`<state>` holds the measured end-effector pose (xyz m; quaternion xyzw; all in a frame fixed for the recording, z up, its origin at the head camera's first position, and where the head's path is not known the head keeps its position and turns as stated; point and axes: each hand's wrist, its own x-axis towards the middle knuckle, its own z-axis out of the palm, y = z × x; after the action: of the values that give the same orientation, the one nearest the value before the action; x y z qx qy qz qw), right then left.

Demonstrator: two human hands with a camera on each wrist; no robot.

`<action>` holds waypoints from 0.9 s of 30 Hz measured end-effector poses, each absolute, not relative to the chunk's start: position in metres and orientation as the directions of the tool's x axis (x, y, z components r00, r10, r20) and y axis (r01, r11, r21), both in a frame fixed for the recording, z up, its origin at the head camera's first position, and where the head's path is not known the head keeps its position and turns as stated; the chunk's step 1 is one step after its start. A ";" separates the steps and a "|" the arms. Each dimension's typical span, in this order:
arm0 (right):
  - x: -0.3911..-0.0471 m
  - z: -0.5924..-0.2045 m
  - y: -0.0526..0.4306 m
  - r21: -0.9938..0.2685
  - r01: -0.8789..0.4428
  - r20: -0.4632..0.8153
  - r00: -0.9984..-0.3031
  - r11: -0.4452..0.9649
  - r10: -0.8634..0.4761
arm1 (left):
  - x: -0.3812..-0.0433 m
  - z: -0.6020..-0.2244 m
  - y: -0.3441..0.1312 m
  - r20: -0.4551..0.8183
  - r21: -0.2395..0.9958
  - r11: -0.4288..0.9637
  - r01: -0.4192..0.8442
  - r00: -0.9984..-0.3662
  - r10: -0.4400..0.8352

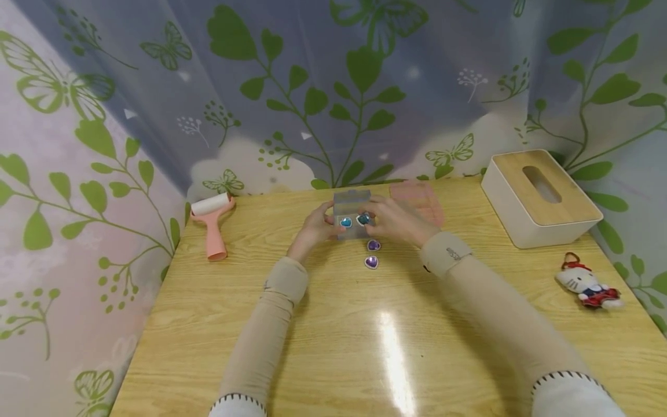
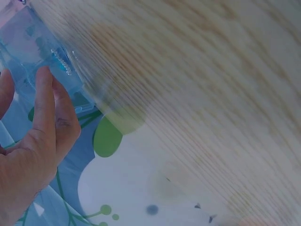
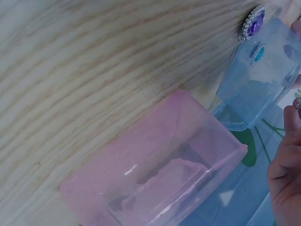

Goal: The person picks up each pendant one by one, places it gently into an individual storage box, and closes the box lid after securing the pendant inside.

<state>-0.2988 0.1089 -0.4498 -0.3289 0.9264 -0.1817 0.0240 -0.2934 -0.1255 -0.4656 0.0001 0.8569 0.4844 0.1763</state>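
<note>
A small clear blue plastic box (image 1: 352, 200) stands at the back middle of the table, with a blue gem (image 1: 345, 222) in a beaded silver rim inside it. At its left side, my left hand (image 1: 315, 226) grips the box with thumb and fingers; the left wrist view shows those fingers (image 2: 44, 99) against the see-through wall. Over the box's right part, my right hand (image 1: 393, 219) pinches a dark teal gem (image 1: 363, 219), which only peeks in at the edge of the right wrist view. Two purple gems, one heart-shaped (image 1: 372, 262) and one nearer the box (image 1: 373, 245), lie in front.
Just right of the blue box is a clear pink box (image 1: 428, 202). A pink-handled lint roller (image 1: 212, 226) lies at the left. Along the right are a white tissue box (image 1: 542, 200) with a wooden lid and a cat plush keychain (image 1: 589, 284). Patterned fabric (image 1: 307, 133) hangs behind.
</note>
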 end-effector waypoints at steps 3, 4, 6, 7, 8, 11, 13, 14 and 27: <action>-0.303 -0.451 0.106 -0.347 -0.594 0.058 -0.786 0.726 -0.616 | -0.294 -0.466 -0.126 -0.309 0.829 0.530 -0.178 -0.936 0.169; -0.305 -0.451 0.105 -0.343 -0.594 0.054 -0.786 0.728 -0.616 | -0.294 -0.466 -0.126 -0.309 0.829 0.531 -0.178 -0.936 0.169; -0.307 -0.452 0.104 -0.338 -0.594 0.045 -0.785 0.730 -0.618 | -0.293 -0.466 -0.127 -0.309 0.829 0.531 -0.178 -0.936 0.167; -0.309 -0.452 0.103 -0.336 -0.595 0.043 -0.784 0.730 -0.619 | -0.293 -0.466 -0.127 -0.308 0.829 0.530 -0.179 -0.937 0.166; -0.310 -0.452 0.102 -0.333 -0.593 0.039 -0.785 0.733 -0.618 | -0.292 -0.466 -0.127 -0.308 0.829 0.529 -0.180 -0.937 0.165; -0.314 -0.453 0.101 -0.332 -0.598 0.036 -0.781 0.730 -0.623 | -0.291 -0.466 -0.126 -0.300 0.836 0.520 -0.175 -0.939 0.166; -0.317 -0.453 0.100 -0.331 -0.597 0.034 -0.782 0.731 -0.623 | -0.290 -0.466 -0.126 -0.295 0.839 0.516 -0.171 -0.941 0.167; -0.317 -0.453 0.100 -0.330 -0.596 0.030 -0.781 0.732 -0.623 | -0.289 -0.466 -0.125 -0.292 0.840 0.516 -0.169 -0.941 0.168; -0.329 -0.452 0.097 -0.323 -0.602 -0.031 -0.765 0.730 -0.644 | -0.290 -0.466 -0.124 -0.268 0.825 0.547 -0.142 -0.951 0.157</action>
<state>-0.3294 0.0968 -0.4516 -0.3358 0.9275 -0.1485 0.0705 -0.2898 -0.1241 -0.4665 0.0042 0.8654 0.4758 0.1572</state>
